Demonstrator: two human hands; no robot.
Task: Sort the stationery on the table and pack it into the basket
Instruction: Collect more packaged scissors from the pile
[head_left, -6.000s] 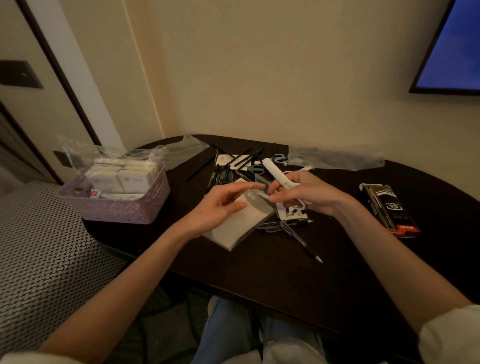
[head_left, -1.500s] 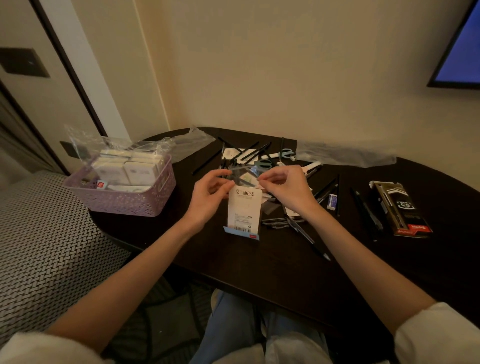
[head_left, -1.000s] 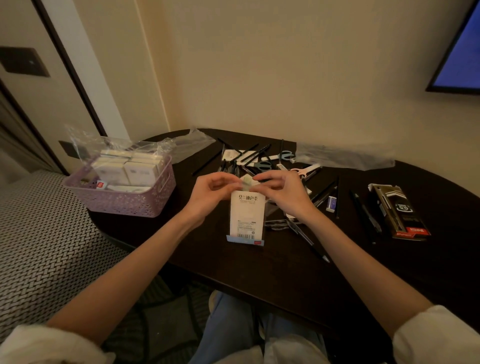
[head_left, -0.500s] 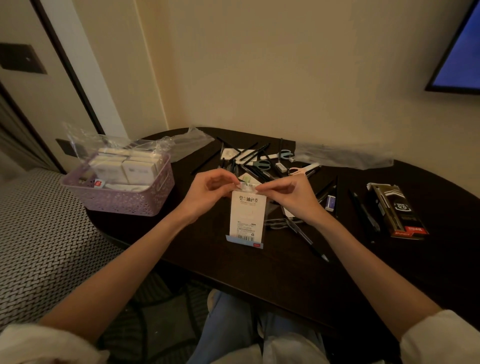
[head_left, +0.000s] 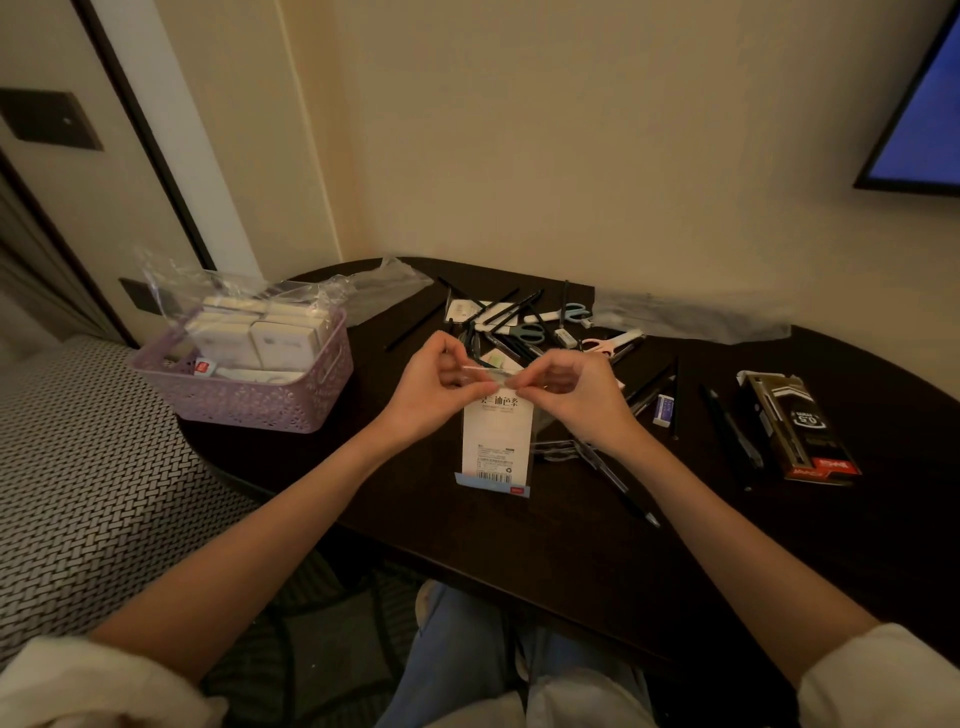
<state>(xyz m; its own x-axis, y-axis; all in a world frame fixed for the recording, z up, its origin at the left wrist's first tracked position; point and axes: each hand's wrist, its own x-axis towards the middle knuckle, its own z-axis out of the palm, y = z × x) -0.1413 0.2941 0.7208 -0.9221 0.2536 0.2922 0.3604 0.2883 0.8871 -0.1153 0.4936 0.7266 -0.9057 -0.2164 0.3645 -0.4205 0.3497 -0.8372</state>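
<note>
We're pinching the clear top flap of the white packet (head_left: 497, 441) w/ left hand (head_left: 436, 387) & right hand (head_left: 566, 392), packet upright on the table (head_left: 519, 545) btwn them, so we're keeping fingertips tight & pressing evenly along the seal before the basket (head_left: 244, 400).
</note>
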